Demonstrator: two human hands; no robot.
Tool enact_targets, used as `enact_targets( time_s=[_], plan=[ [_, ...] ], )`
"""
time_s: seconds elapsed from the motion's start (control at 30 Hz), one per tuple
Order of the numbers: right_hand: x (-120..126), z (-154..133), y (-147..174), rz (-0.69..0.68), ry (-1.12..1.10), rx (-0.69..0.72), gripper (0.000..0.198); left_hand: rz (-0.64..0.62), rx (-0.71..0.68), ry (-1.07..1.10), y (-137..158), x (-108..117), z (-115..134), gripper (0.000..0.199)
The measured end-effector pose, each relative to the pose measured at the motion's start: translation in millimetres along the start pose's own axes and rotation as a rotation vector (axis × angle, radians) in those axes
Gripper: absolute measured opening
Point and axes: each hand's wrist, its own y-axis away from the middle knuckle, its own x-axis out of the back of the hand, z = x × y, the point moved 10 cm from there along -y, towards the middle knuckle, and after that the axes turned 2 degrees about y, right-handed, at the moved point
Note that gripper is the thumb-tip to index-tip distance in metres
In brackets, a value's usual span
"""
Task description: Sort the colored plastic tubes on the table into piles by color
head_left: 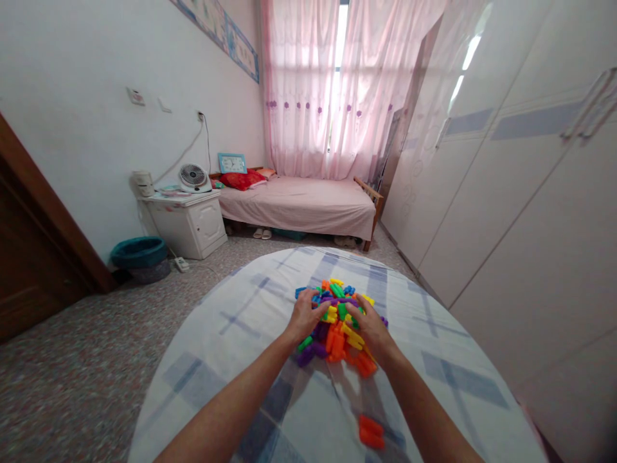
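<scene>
A heap of colourful plastic toy pieces [336,341] in orange, yellow, green, blue and purple lies on the round table. My left hand [306,315] rests against the heap's left side, fingers apart and curved over blue pieces, thumb beside a yellow piece [330,314]. On the opposite side, my right hand [375,329] has its fingers spread over green and yellow pieces. Neither hand is visibly closed around a piece; the fingers hide part of the heap. Closer to me, one orange-red piece [371,432] lies apart, between my forearms.
A white and blue checked cloth [231,360] covers the table. Beyond it stands a bed [308,204] with a pink sheet. To the left are a white cabinet [197,225] bearing a small fan [193,177], and a teal-lined bin [139,254]. Tall white wardrobes [482,193] line the right.
</scene>
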Motion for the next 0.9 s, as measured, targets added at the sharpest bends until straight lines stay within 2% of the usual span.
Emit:
enact_targets(
  time_s=[0.1, 0.27, 0.4, 0.47, 0.6, 0.7, 0.83, 0.9],
  plan=[
    [13.7, 9.6, -7.6, -0.02, -0.031, -0.103, 0.071, 0.035, -0.051, -0.098, -12.8, 9.8, -9.3, 0.036],
    [57.9, 30.3, -36.6, 0.059, 0.153, -0.012, 0.064, 0.066, -0.026, -0.248, -29.5, 30.3, -47.1, 0.036],
    [84.1, 60.1, -64.3, 0.135, 0.259, 0.002, 0.069, -0.01, -0.02, -0.271, -39.5, 23.8, -73.7, 0.037],
    [81.8, 71.2, -72.6, 0.129, 0.271, 0.003, 0.072, -0.063, -0.029, -0.272, -41.4, 12.0, -81.7, 0.04],
    [56.3, 82.2, -69.9, 0.096, 0.281, 0.009, 0.076, -0.136, -0.074, -0.179, -36.7, -8.2, -80.7, 0.049],
    [37.4, 82.1, -55.4, 0.04, 0.28, 0.02, 0.072, -0.168, -0.111, -0.064, -27.4, -7.6, -66.4, 0.05],
    [14.2, 67.4, -44.2, -0.219, 0.248, 0.107, 0.052, -0.258, -0.101, -0.018, -23.7, -2.8, -51.0, 0.044],
    [18.0, 56.4, -56.6, -0.201, 0.305, 0.153, 0.049, -0.224, -0.111, -0.039, -35.0, 0.7, -47.7, 0.045]
  ],
)
